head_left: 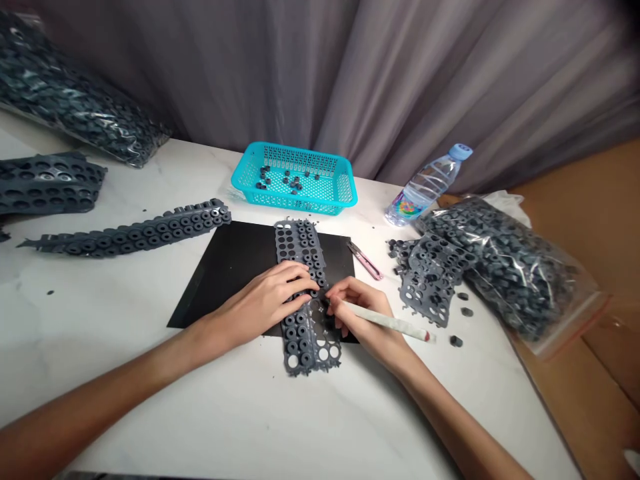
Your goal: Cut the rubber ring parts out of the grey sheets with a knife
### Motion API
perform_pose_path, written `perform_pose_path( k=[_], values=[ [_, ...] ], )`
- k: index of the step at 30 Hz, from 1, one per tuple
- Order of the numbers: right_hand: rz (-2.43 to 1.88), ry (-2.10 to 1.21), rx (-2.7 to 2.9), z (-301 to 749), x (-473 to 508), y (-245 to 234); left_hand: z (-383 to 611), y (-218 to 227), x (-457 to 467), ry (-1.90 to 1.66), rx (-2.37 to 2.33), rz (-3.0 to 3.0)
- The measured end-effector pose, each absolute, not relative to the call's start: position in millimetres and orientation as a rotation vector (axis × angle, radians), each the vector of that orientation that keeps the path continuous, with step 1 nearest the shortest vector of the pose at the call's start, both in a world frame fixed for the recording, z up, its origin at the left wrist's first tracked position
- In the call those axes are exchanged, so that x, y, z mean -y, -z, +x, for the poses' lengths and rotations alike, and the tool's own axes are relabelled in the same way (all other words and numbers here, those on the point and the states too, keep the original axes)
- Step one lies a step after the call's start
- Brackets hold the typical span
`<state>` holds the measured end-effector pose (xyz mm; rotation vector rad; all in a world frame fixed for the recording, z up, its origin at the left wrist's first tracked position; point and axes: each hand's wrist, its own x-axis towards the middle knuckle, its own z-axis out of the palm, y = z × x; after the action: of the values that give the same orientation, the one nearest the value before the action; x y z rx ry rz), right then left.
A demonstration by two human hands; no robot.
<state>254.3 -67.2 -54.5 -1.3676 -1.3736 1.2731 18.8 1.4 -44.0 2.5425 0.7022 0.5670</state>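
Across our white marbled tabletop, from the head view, a long dark-grey rubber sheet with rows of thick rings and round holes lies over a flat black rectangular mat. Our left hand rests on the sheet, fingers loosely extended; our right hand pinches a slim off-white pen-like tool beside it. Beyond the mat, we have a turquoise perforated plastic basket holding small dark pieces.

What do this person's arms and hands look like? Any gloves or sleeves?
The left forearm and right forearm are bare, with no sleeves in view. The left hand and right hand are ungloved; no watch or bracelet shows.
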Motion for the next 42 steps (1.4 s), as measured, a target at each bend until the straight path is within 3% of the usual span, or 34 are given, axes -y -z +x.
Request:
perform_pose_path(
  k=[33,42],
  values=[
    [-1.359,-1.303,1.337,243,63,54,23,56,-6,-0.625,-0.784,2.459],
    [-1.408,-1.178,1.463,244,63,54,22,40,2,-0.473,-0.779,2.685]
  ],
)
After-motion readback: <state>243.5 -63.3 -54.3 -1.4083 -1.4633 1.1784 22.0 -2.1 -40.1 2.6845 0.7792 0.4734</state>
